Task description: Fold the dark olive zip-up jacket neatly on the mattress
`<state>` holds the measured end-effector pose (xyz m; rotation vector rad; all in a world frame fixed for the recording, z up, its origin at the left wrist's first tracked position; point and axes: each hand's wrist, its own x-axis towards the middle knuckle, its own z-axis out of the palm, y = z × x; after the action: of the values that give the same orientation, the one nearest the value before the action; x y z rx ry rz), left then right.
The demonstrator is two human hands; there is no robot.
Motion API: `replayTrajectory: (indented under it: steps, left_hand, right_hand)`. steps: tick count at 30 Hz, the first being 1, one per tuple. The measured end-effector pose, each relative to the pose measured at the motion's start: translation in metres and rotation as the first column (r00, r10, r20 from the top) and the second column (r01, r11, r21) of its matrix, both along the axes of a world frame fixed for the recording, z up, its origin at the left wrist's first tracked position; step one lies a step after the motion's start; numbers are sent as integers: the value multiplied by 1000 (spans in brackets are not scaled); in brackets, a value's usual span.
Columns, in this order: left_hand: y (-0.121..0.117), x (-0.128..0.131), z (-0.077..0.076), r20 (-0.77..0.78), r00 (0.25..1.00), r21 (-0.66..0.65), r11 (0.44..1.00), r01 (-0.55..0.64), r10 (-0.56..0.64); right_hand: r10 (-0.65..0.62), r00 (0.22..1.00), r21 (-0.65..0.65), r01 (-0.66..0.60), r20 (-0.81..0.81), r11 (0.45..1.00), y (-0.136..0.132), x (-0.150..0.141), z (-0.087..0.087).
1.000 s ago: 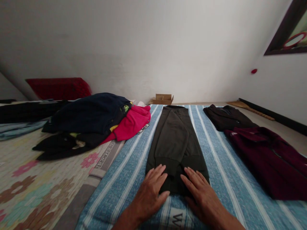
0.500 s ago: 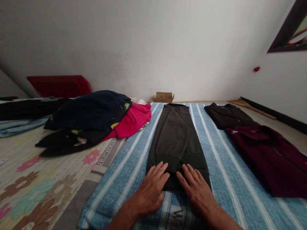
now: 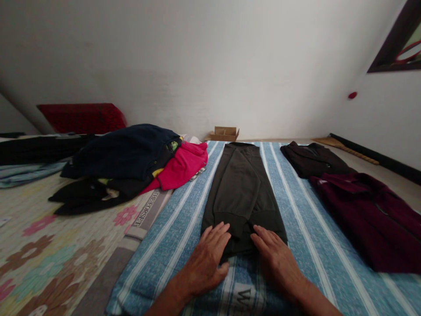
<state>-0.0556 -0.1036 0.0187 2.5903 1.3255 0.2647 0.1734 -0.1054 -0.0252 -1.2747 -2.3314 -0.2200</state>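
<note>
A dark olive-grey long-sleeved garment (image 3: 237,188) lies folded in a long narrow strip in front of me, its sleeves laid over its body and the ribbed ends toward me. My left hand (image 3: 208,256) rests on its near left corner, fingers stretched over the cloth and thumb apart below the hem. On the near right corner lies my right hand (image 3: 274,254), fingers on the fabric and its thumb out of sight. Under the garment is a blue and white striped bed cover (image 3: 177,237).
To the right lie a folded maroon garment (image 3: 371,219) and a folded dark brown one (image 3: 312,160). A heap with a navy garment (image 3: 121,151) and a pink garment (image 3: 184,164) sits at left on a floral cover (image 3: 82,245). A small cardboard box (image 3: 225,133) stands by the wall.
My right hand has shifted slightly to the right and its fingers have come closer together. My left thumb has moved away from its fingers. The near hem has shifted a little.
</note>
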Motion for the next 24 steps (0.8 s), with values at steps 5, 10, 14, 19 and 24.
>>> replayTrajectory:
  steps: [5, 10, 14, 19, 24]
  left_hand:
    - [1, 2, -6, 4, 999, 52, 998, -32, 32]
    - [6, 1, -3, -54, 996, 47, 997, -64, 67]
    - [11, 0, 1, -77, 990, 52, 993, -110, 114]
    - [14, 2, 2, -126, 984, 32, 991, -127, 130]
    - [15, 0, 7, -161, 979, -4, 992, -128, 126]
  right_hand:
    - [8, 999, -55, -9, -31, 998, 4, 1, 11]
    - [19, 997, -60, -24, -75, 998, 5, 3, 12]
    - [22, 996, -23, -24, -82, 999, 4, 1, 9]
    - [21, 997, 62, -17, -73, 998, 6, 4, -4]
    - [51, 999, 118, -51, 1, 992, 6, 14, -23]
